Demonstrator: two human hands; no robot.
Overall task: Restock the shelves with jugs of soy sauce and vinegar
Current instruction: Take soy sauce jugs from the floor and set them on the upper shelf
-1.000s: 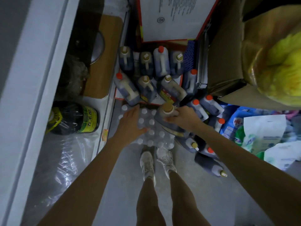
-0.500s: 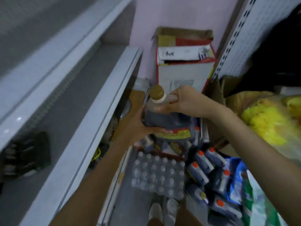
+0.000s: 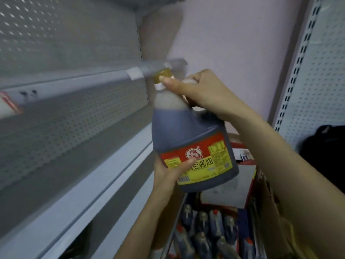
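right hand (image 3: pixel 203 92) grips jug (image 3: pixel 190 139) handle | left hand (image 3: pixel 168 174) holds base

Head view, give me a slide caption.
Right hand up top, left hand at the base: soy sauce jug held beside grey shelves.

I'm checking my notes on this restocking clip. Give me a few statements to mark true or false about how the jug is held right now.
1. Both hands hold the soy sauce jug. True.
2. The right hand holds the jug under its base. False: it grips the handle at the top, thumb by the cap; the left hand supports the lower part, thumb on the label.
3. The jug's cap is red. False: it is yellow.
4. The jug stands on the shelf. False: it is held in the air beside it.
5. More jugs lie below the held one. True.
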